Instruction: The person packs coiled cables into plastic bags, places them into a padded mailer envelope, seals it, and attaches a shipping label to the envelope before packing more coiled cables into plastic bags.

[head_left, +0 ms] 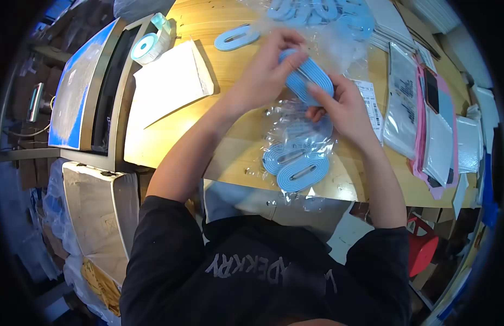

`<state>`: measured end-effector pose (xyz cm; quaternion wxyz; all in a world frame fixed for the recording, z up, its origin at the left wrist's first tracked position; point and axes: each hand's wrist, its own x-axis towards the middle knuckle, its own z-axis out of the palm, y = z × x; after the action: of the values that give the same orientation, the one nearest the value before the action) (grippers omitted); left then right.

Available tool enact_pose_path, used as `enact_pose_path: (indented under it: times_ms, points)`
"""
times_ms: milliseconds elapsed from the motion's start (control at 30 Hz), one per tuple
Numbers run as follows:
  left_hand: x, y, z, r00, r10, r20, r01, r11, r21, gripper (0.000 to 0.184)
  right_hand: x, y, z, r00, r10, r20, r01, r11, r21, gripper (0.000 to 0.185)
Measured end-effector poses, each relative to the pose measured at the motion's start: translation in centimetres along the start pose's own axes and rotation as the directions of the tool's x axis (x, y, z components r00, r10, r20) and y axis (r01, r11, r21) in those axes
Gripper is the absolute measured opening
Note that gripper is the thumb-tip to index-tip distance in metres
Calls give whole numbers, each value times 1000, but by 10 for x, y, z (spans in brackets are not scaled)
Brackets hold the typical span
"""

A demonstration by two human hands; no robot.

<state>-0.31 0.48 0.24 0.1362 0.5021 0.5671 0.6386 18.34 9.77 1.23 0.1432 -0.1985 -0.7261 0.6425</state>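
Observation:
Both hands hold a light-blue coil of flat cord (310, 77), wound into a long oval, above the wooden table. My left hand (273, 68) pinches its upper left end between thumb and fingers. Its lower right side is gripped by my right hand (344, 106), with the thumb across the face. Just below, a clear plastic bag (273, 122) lies under more coils, partly hidden by the right hand. Two blue coils (302, 174) rest near the table's front edge. Another single coil (236, 38) lies beyond my left hand.
More blue coils (317, 11) lie in plastic at the back. White paper (168, 79) and a tape roll (145, 48) are at left. To the right are a printed label (374, 106), clear bags (401, 103), a pink folder (423, 119) and a phone (431, 89).

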Motion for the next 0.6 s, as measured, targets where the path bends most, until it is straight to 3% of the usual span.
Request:
enact_pose_path:
  times_ms: [67, 100, 133, 200, 267, 367, 467, 600]
  points:
    - [-1, -1, -1, 965, -31, 260, -11, 987, 159, 29, 2, 3, -4, 999, 26, -39, -23, 997, 75, 32]
    - [-2, -7, -6, 965, -29, 260, -13, 987, 158, 29, 4, 5, -8, 998, 38, -59, -32, 993, 111, 31]
    - [-3, -17, -16, 960, -28, 280, -85, 919, 385, 27, 6, 6, -13, 998, 34, -61, -28, 994, 106, 31]
    - [-3, -27, -30, 947, -47, 316, -221, 621, 752, 25, 10, 11, -23, 988, -5, -154, 10, 1000, 26, 29]
    - [-3, -31, -36, 923, -122, 365, -212, 629, 748, 25, 14, 14, -29, 982, -23, -190, 22, 1000, -12, 28]
    - [1, -24, -42, 846, -270, 460, -194, 649, 736, 26, 18, 18, -37, 974, -74, -216, 97, 990, 98, 28]
    - [10, -12, -41, 770, -438, 464, 148, 830, 539, 18, 23, 29, -46, 965, -156, -210, 189, 971, 145, 29]
    - [8, 3, -33, 871, -305, 386, 147, 910, 386, 14, 16, 19, -43, 969, -205, -139, 221, 968, 119, 30]
